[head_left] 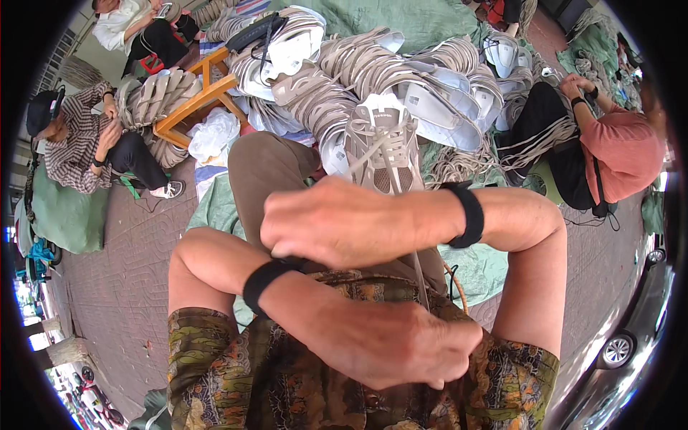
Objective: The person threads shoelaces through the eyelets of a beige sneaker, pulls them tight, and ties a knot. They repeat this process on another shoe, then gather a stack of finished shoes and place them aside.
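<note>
Head view: beige shoe (357,140) upper centre, laces (421,279) crossing its front in several rows. Lacing looks partly done; drawing tight seems unfinished. I see right hand (319,222) mid-frame, left hand (408,344) lower centre, both fisted on laces, strands taut. Stacked uppers (365,64) beyond.

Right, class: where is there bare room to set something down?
Bare paving lies left, between the green sack and left arm; another patch lies right, between right arm and car. Crowded: uppers heaped beyond the shoe, and the middle, filled by right hand, left hand and lace.
</note>
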{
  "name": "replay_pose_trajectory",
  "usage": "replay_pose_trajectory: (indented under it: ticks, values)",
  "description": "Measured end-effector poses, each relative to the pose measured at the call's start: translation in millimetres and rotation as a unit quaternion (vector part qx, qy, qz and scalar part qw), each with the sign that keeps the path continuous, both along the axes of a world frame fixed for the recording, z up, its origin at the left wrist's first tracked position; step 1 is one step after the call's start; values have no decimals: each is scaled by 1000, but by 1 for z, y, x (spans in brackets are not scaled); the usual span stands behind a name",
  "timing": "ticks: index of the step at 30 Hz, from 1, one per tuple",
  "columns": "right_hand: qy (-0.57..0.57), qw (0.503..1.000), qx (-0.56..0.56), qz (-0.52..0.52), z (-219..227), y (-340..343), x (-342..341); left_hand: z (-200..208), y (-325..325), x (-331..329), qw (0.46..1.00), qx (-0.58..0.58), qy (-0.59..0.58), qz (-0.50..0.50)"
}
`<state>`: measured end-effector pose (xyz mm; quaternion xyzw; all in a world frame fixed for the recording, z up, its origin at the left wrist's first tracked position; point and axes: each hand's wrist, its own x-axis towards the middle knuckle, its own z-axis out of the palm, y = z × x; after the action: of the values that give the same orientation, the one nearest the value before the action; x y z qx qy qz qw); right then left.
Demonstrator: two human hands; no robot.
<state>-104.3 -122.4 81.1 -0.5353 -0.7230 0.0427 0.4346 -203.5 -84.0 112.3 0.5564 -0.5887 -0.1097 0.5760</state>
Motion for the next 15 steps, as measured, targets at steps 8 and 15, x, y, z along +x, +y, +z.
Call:
replay_pose_trajectory:
  ticks: [8,15]
  values:
    - [34,888,-151,-434,-63,-126,125,69,43,106,930,-63,112,345]
    - [-44,919,-109,-377,-119,-113,139,9,79,251,832,17,70,551]
